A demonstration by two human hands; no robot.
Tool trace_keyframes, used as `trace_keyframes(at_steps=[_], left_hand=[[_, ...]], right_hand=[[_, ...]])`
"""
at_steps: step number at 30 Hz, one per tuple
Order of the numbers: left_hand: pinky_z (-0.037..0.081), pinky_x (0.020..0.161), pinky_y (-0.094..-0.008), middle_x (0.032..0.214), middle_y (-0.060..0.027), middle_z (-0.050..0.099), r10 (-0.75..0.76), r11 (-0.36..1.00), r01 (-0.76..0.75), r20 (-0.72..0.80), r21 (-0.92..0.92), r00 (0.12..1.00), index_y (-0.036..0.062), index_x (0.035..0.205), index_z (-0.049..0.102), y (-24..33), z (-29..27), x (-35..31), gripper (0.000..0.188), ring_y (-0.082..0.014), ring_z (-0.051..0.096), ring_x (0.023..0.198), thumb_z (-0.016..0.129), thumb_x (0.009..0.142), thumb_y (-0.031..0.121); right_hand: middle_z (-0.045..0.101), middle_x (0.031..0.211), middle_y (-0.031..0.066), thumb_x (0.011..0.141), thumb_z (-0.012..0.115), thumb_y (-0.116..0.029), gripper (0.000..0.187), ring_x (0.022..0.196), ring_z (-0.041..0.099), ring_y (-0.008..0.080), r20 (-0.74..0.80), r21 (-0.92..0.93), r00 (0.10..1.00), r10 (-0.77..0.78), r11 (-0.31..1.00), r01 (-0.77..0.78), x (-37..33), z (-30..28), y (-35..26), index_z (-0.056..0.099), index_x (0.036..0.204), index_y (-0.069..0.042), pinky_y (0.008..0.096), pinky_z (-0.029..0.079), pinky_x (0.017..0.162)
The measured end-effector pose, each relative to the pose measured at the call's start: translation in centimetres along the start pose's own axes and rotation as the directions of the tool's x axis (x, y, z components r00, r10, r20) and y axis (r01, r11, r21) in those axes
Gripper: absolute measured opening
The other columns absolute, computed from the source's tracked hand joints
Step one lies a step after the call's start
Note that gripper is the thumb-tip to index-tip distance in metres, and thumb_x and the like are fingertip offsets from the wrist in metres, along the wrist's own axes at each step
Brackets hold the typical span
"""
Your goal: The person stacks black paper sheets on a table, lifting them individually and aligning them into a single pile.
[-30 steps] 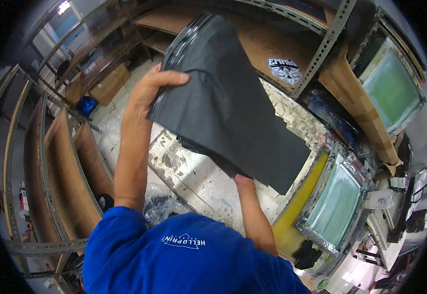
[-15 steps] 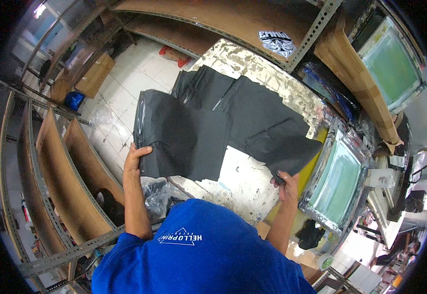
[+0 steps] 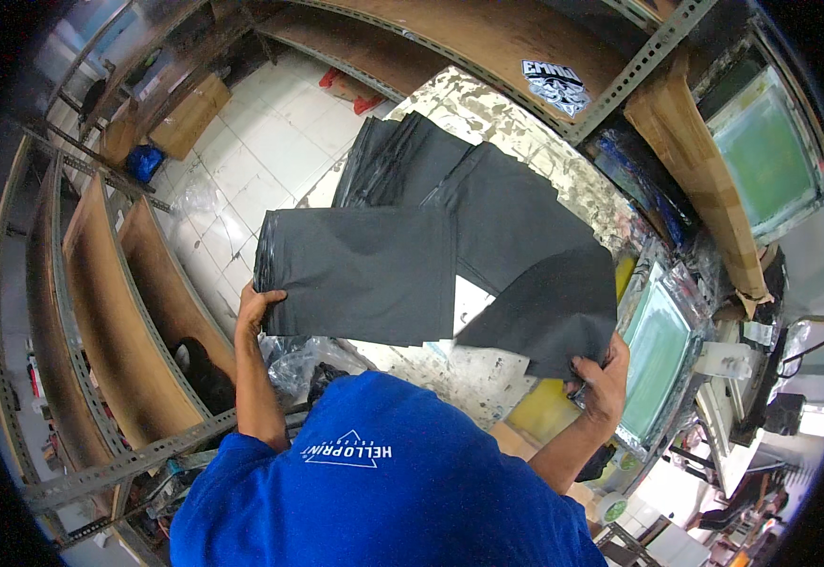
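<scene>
Ideally, level grips limit creasing: the left hand point(image 3: 257, 309) clamps a flat, black, rectangular stack point(image 3: 360, 272); the right hand point(image 3: 603, 386) pinches a curved, flexible black bundle point(image 3: 560, 310).

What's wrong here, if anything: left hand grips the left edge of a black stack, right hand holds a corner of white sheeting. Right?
Wrong on the colour: the right hand holds a corner of black sheeting, not white, as the head view shows. The left hand does grip the left edge of a black stack.
</scene>
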State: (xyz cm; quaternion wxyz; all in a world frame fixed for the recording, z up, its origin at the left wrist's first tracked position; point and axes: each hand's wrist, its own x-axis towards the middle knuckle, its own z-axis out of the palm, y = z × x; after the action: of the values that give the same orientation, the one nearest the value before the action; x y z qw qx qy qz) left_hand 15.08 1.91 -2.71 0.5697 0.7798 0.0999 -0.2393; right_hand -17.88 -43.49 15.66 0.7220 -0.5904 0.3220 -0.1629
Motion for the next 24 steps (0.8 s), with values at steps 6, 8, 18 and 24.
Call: trace_keyframes(at_steps=[6, 8, 18, 24], left_hand=[[0.054, 0.086, -0.0359, 0.109, -0.0124, 0.070, -0.001, 1.000, 0.001, -0.024, -0.026, 1.000, -0.0034, 0.120, 0.060, -0.4, 0.8, -0.6, 0.059, -0.0251, 0.068, 0.091, 0.078, 0.064, 0.000], [0.054, 0.086, -0.0367, 0.109, -0.0138, 0.069, 0.018, 0.999, -0.019, -0.039, -0.032, 0.999, -0.0038, 0.122, 0.057, -0.9, 0.7, -0.6, 0.061, -0.0258, 0.068, 0.091, 0.078, 0.065, -0.001], [0.054, 0.088, -0.0365, 0.109, -0.0161, 0.068, 0.022, 0.997, -0.025, -0.048, -0.067, 0.999, -0.0054, 0.128, 0.048, -4.1, 0.3, 0.8, 0.071, -0.0269, 0.068, 0.094, 0.082, 0.066, 0.002], [0.052, 0.087, -0.0351, 0.107, -0.0155, 0.067, 0.046, 0.995, -0.052, -0.083, -0.080, 0.995, -0.0051, 0.124, 0.051, -5.3, 0.3, 0.8, 0.070, -0.0262, 0.066, 0.091, 0.083, 0.063, 0.005]], right_hand=[[0.068, 0.089, 0.0094, 0.072, 0.061, 0.006, 0.051, 0.058, 0.063, 0.0117, 0.104, -0.064, 0.994, 0.025, 0.998, -0.018, 0.1, 2.3, -1.1, 0.054, 0.122, 0.006, 0.0217, 0.049, 0.045], [0.069, 0.094, 0.0101, 0.074, 0.059, 0.009, 0.055, 0.063, 0.063, 0.0113, 0.193, -0.104, 0.981, 0.035, 0.994, -0.015, 0.6, 3.9, -1.7, 0.052, 0.129, 0.005, 0.0226, 0.050, 0.046], [0.070, 0.104, 0.0154, 0.080, 0.065, 0.013, 0.072, 0.072, 0.065, 0.0124, 0.308, 0.108, 0.898, -0.312, 0.950, 0.293, 0.3, 15.1, -7.1, 0.037, 0.146, 0.003, 0.0214, 0.051, 0.058], [0.068, 0.113, 0.0238, 0.077, 0.071, 0.010, 0.083, 0.089, 0.070, 0.0217, 0.335, -0.250, 0.915, -0.224, 0.915, 0.315, 0.5, 12.9, -5.4, 0.032, 0.149, -0.001, 0.0282, 0.054, 0.069]])
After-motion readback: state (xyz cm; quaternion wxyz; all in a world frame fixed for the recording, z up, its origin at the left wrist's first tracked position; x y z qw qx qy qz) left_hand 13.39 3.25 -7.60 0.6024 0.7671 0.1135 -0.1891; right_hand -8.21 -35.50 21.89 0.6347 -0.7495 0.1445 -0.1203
